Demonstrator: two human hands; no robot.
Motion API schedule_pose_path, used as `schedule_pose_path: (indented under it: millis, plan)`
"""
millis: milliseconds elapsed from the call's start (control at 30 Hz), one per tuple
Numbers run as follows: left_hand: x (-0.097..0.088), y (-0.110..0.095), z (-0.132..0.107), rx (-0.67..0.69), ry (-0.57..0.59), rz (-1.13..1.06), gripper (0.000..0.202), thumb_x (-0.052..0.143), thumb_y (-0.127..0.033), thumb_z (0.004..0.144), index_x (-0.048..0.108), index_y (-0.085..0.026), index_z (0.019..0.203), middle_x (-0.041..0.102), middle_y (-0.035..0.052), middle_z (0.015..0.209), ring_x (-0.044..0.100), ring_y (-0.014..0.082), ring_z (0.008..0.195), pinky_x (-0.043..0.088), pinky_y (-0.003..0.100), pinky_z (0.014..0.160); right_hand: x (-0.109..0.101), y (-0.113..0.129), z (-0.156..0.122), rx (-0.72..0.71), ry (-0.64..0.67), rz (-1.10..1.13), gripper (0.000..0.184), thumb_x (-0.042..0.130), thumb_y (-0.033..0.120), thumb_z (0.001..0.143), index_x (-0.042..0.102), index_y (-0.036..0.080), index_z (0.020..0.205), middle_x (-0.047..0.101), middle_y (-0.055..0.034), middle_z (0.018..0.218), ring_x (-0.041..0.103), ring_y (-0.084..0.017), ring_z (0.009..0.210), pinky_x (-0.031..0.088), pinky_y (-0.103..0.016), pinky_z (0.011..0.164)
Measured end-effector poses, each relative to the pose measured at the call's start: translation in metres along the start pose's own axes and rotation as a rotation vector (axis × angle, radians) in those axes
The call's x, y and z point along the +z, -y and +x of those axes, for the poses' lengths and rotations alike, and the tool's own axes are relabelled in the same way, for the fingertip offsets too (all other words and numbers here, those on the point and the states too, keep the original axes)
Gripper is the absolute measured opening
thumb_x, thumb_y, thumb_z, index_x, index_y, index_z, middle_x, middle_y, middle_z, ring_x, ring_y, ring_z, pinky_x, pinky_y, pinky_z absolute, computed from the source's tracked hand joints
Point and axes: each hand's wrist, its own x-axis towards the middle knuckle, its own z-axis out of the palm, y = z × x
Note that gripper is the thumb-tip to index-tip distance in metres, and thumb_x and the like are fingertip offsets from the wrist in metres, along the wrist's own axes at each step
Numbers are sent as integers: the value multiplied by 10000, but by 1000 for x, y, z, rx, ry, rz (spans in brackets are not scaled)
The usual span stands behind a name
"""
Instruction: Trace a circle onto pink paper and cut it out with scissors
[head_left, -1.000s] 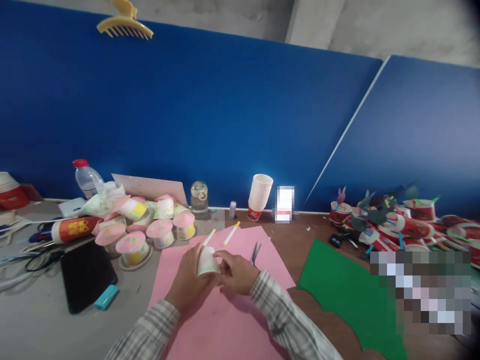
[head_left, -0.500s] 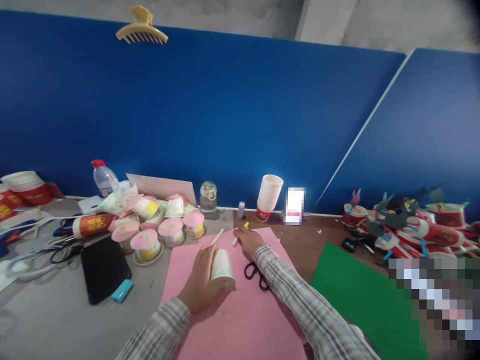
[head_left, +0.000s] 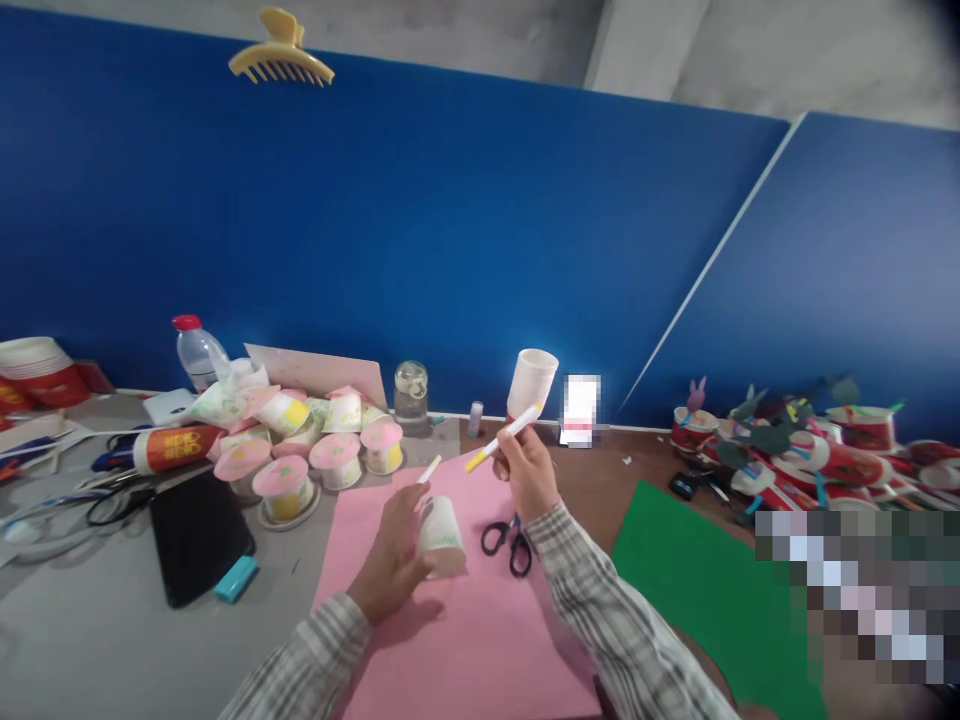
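My left hand (head_left: 394, 560) is curled round the left side of a white paper cup (head_left: 441, 525), with the thumb at the cup's wide lower end. Green grass-like marks run round that end. A thin white stick (head_left: 430, 469) shows just beyond my left fingertips; whether they touch it I cannot tell. Raised over the far part of the pink sheet (head_left: 480, 640), my right hand (head_left: 531, 475) pinches a white marker (head_left: 517, 430) with yellow ends. Black-handled scissors (head_left: 508, 545) lie on the sheet between the hands.
Small cups with pink tops (head_left: 281, 480) crowd the left, near a black tablet (head_left: 199, 540) and a blue highlighter (head_left: 236, 579). Behind stand a glass jar (head_left: 411, 400), stacked cups (head_left: 534, 378) and a lit phone (head_left: 580, 408). Green paper (head_left: 705, 590) and red cup crafts (head_left: 855, 460) occupy the right.
My right hand has picked the marker up off the pink sheet and brought it up and to the right. The left thumb has slid back, baring more of the cup's lower end.
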Motion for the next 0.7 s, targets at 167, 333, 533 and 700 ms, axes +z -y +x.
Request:
schedule_pose_path:
  millis: [167, 333, 533, 700]
  plan:
    - [-10, -9, 4, -22, -151, -129, 664, 393, -701, 651, 459, -244, 1128, 597, 76, 1005, 533, 279, 964, 445, 451, 846, 25, 14, -38, 99, 159, 134, 185, 533, 382, 731, 447, 232, 665, 350, 116, 410, 293, -76, 284, 264, -165, 285]
    - [-4, -15, 4, -98, -188, -26, 337, 522, -513, 697, 594, -242, 884, 642, 27, 744, 587, 221, 706, 496, 362, 638, 42, -3, -61, 128, 231, 184, 142, 590, 341, 718, 527, 215, 728, 434, 93, 430, 352, -77, 300, 286, -161, 305]
    - [4, -10, 2, -112, -191, 136, 234, 430, -368, 761, 587, -249, 888, 623, 30, 708, 560, 218, 664, 473, 350, 578, 37, -17, -59, 281, 431, 352, 226, 647, 397, 673, 597, 178, 693, 432, 81, 415, 300, -61, 310, 245, -164, 319]
    - [4, -2, 1, -31, -146, 288, 189, 442, -356, 769, 583, -253, 840, 605, 14, 668, 534, 217, 658, 444, 358, 601, 35, -23, -57, 295, 443, 387, 239, 704, 384, 622, 631, 162, 675, 537, 28, 487, 416, -94, 399, 328, -192, 403]
